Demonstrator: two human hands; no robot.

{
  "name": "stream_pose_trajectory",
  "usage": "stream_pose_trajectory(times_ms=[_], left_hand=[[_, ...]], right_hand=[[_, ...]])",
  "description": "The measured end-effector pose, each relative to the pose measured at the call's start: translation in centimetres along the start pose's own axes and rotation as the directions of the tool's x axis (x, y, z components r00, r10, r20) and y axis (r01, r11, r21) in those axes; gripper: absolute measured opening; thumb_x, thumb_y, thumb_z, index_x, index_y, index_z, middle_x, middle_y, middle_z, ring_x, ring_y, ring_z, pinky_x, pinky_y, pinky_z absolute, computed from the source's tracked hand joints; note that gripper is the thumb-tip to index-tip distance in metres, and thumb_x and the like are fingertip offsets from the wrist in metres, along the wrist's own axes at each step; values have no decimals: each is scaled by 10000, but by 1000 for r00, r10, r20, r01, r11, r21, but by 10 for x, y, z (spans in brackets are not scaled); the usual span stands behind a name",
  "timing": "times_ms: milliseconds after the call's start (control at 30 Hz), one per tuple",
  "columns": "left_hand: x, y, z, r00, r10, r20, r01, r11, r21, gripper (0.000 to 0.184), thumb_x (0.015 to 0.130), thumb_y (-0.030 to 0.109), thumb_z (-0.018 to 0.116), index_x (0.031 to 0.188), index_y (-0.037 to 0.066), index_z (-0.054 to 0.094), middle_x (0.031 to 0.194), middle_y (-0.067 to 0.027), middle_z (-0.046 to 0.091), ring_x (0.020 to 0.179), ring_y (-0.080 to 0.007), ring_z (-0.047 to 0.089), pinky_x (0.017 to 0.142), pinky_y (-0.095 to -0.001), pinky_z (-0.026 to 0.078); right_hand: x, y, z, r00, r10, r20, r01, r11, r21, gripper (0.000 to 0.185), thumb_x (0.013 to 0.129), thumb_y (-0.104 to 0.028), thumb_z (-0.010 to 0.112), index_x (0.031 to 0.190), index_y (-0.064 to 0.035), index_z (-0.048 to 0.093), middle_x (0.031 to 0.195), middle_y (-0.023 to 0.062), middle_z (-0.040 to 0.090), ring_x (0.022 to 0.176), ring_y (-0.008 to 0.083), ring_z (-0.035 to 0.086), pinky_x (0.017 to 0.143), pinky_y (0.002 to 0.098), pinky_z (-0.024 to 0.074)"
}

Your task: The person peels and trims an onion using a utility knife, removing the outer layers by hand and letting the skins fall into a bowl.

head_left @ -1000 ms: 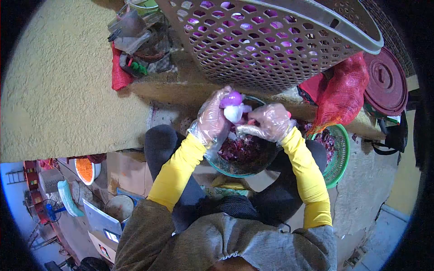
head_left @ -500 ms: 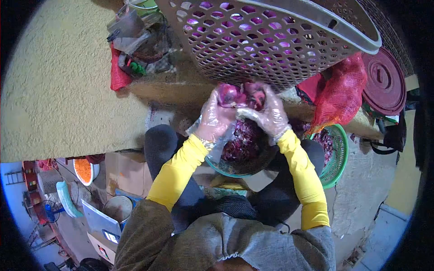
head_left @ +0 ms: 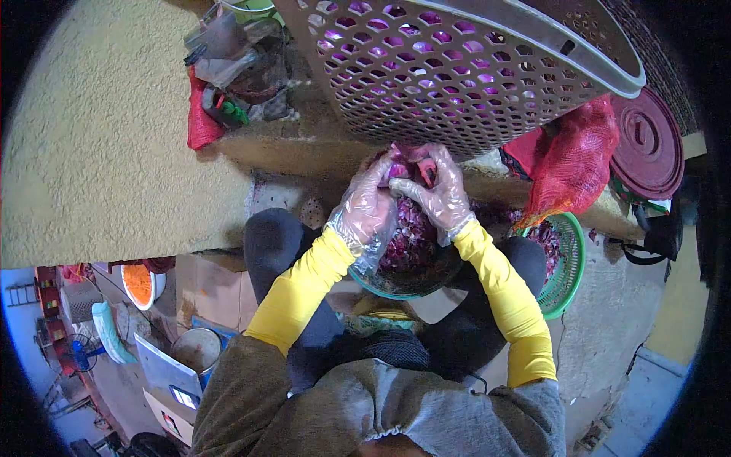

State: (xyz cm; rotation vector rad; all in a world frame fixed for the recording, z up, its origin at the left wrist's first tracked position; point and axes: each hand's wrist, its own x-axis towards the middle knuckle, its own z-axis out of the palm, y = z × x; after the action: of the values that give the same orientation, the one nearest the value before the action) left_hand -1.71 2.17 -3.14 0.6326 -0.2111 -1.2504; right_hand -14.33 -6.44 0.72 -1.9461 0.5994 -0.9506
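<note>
My left hand point(head_left: 367, 204), in a clear plastic glove, is closed round a purple-red onion point(head_left: 397, 172). My right hand point(head_left: 444, 190), gloved the same way, is curled beside it with its thumb at the onion. A pinkish-red thing point(head_left: 428, 172) shows between the right fingers; its kind cannot be made out. Both hands meet above a round basin point(head_left: 396, 294) of purple onion skins point(head_left: 411, 236) between my legs. Just beyond the hands rises the wall of a large grey-brown perforated basket point(head_left: 426, 107), with purple onions showing through its holes.
A green basket point(head_left: 577, 263) with onion skins stands by my right knee. Beyond it are a red mesh sack point(head_left: 575, 164) and a round maroon lid point(head_left: 647, 145). A ledge point(head_left: 297, 156) runs under the large basket. A white bowl of orange stuff point(head_left: 158, 288) sits at left.
My two hands have drawn closer together. The left has turned further over the onion, so less of it shows. The right has shifted slightly left and stays curled.
</note>
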Motion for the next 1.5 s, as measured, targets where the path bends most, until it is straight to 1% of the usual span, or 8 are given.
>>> stream_pose_trajectory(times_ms=[433, 833, 933, 1000, 1033, 1100, 1300, 1500], left_hand=[[-14, 3, 16, 970, 237, 55, -239, 887, 396, 285, 989, 121, 491, 1236, 5, 574, 1227, -134, 602, 1130, -233, 593, 1051, -374, 436], [-1, -1, 4, 992, 14, -127, -40, 979, -202, 201, 974, 159, 548, 1112, 29, 614, 1064, -109, 653, 1043, -219, 622, 1002, -370, 472], [-2, 0, 7, 956, 135, -260, -136, 991, 16, 224, 977, 197, 551, 1132, 45, 606, 1057, -102, 651, 1013, -225, 627, 979, -373, 488], [-7, 11, -4, 870, 490, 51, -290, 426, 857, 237, 982, 222, 548, 1165, 78, 598, 1062, -90, 651, 988, -233, 627, 945, -391, 510], [3, 22, -3, 900, 261, -349, -223, 964, 146, 236, 972, 258, 563, 1155, 112, 595, 1048, -89, 649, 977, -254, 624, 930, -444, 517], [14, 37, -9, 931, 153, -333, -189, 979, -78, 258, 963, 319, 569, 1109, 109, 598, 1033, -96, 647, 982, -273, 620, 950, -484, 498], [9, 37, -12, 970, -49, -240, 2, 981, -195, 315, 950, 397, 565, 1068, 108, 605, 1012, -91, 652, 970, -274, 608, 950, -488, 468], [-1, 25, 15, 935, -54, -350, -5, 986, -168, 315, 953, 394, 573, 1047, 97, 621, 1003, -80, 666, 974, -226, 608, 936, -457, 460]], right_hand=[[0, 1, 4, 997, 20, 79, -32, 988, 149, 484, 732, -167, 852, 1115, -23, 593, 969, 59, 596, 887, 156, 569, 837, 309, 475], [-17, -6, 19, 897, 427, 114, -419, 741, 525, 212, 841, -104, 751, 952, -50, 579, 866, 9, 603, 745, 96, 553, 677, 250, 464], [-25, 0, 5, 787, 578, 217, -567, 537, 625, 157, 875, -89, 711, 956, -49, 582, 877, 3, 609, 716, 88, 562, 649, 242, 472], [-39, 18, 1, 711, 652, 264, -638, 439, 633, 157, 909, -89, 671, 1044, -44, 606, 903, 24, 633, 791, 103, 606, 722, 262, 516], [-38, 3, -1, 712, 650, 266, -638, 440, 632, 157, 909, -89, 671, 1044, -44, 606, 903, 24, 633, 791, 103, 606, 722, 262, 516], [-32, -26, -6, 697, 689, 197, -675, 540, 502, 182, 921, -140, 671, 1064, -40, 620, 902, 51, 653, 828, 109, 613, 744, 275, 518], [-31, 7, -4, 759, 576, 304, -603, 798, -7, 340, 885, -204, 738, 1115, 15, 615, 962, 70, 683, 913, 138, 627, 837, 293, 488], [-23, -4, 21, 890, 443, 108, -407, 665, 627, 364, 891, -64, 709, 1221, 3, 570, 1088, 56, 660, 1002, 134, 606, 916, 287, 484]])
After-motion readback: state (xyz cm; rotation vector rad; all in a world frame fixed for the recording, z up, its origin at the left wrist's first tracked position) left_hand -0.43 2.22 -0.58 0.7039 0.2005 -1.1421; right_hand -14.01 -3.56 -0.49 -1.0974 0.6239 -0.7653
